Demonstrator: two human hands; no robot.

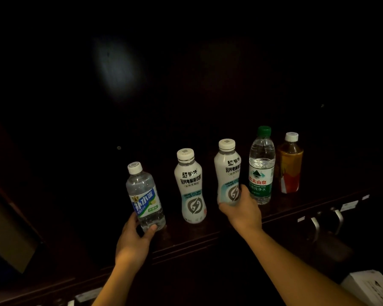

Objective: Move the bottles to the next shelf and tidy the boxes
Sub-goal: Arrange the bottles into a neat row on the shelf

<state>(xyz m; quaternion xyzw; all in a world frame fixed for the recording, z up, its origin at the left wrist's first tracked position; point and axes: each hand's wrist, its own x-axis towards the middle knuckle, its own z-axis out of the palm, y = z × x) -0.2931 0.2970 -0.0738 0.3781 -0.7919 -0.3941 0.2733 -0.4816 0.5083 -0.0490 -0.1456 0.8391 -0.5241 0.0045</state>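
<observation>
Five bottles stand in a row along a dark wooden shelf (208, 230) that crosses the middle of the frame, the row climbing toward the right. At the left end, the left hand (133, 241) grips the base of a clear bottle with a blue label (144, 197), fingers curled round its bottom; the bottle leans a little to the left. Just right of it a white bottle (191, 186) stands upright and untouched. The right hand (241, 210) wraps round the lower part of a second white bottle (227, 171), thumb on its right side. Close beside that one stands a green-capped water bottle (261, 166), and at the right end an amber tea bottle (289, 164). The two hands are apart, with the free white bottle between them. In the lower right corner a white box (369, 286) shows; metal handles (327, 221) sit below the shelf edge at the right. The rest is too dark to make out.
</observation>
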